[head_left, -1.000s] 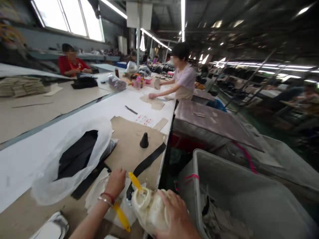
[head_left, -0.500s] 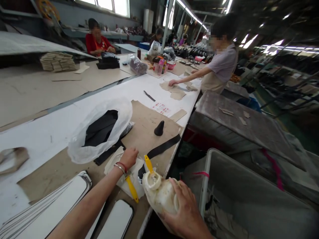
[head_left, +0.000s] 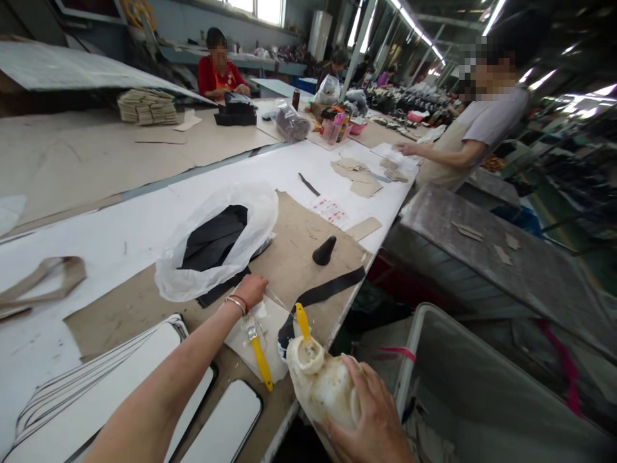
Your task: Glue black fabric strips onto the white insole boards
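My right hand (head_left: 369, 408) grips a dirty white plastic jug (head_left: 325, 386), tilted with its mouth toward the table. A brush with a yellow handle (head_left: 302, 319) sticks out of the jug's mouth. My left hand (head_left: 254, 289) is closed, fingertips together, above the table. A thin pale strand seems to run from its fingers toward the jug; what they hold is too small to make out. Below that hand, a second yellow-handled brush (head_left: 261, 360) lies on a pale sheet (head_left: 240, 341). A black strip (head_left: 332, 287) lies beyond the jug.
A white plastic bag (head_left: 263, 206) of black pieces and a black cone (head_left: 324, 251) stand on brown board. White black-edged panels (head_left: 110, 392) lie at lower left. A grey bin (head_left: 482, 379) stands at right. A co-worker (head_left: 486, 122) handles pieces at the table's far right.
The view has swung left, shifting the scene rightward. My left hand has moved off the flat brush, whose metal ferrule now shows. The co-worker's hand has left the beige pieces.
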Demonstrator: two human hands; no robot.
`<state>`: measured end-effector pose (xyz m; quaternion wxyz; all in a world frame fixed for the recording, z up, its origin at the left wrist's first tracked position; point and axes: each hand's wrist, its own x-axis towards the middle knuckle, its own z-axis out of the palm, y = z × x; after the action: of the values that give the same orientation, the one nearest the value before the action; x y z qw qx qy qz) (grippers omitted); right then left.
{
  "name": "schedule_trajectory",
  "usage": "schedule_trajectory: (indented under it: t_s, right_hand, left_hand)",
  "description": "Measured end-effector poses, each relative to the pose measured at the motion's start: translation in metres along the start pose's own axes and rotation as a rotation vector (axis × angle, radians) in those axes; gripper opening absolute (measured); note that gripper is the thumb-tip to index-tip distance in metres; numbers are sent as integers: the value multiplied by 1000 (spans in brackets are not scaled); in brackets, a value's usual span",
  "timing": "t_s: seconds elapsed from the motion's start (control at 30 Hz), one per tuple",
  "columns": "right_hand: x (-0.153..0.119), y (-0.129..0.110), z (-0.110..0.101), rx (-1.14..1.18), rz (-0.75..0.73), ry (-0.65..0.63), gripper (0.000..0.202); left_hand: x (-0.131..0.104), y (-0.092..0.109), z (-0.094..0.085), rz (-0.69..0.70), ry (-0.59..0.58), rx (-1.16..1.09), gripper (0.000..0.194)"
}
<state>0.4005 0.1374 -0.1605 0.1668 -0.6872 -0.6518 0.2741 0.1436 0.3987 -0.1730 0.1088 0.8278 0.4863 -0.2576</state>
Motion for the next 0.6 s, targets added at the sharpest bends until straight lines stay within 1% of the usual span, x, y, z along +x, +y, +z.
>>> schedule_trajectory:
  t_s: [0.1,0.23,0.37,0.43,0.5,0.6]
  right_hand:
    - [-1,3,0,-20,-4,-4,88]
    - [-2,7,-3,-42,-49,42,91]
    - [-5,15,-4,-79,-134,79,92]
    - [-7,17,-4,-87,-151,86,92]
    - [-9,15,-7,-83,-132,83,91]
    - [-11,6,-16,-51,-55,55,88]
  left_hand:
    - [4,-2,-1,-67,-7,-33,13]
    - [14,-2,-1,-224,-30,-102,13]
    - [24,-6,-7,-397,-55,-179,15]
    - [28,-8,-11,-460,-65,-213,15]
    - [31,-9,-14,-500,-71,-241,17]
    - [35,-11,-15,-558,-79,-259,21]
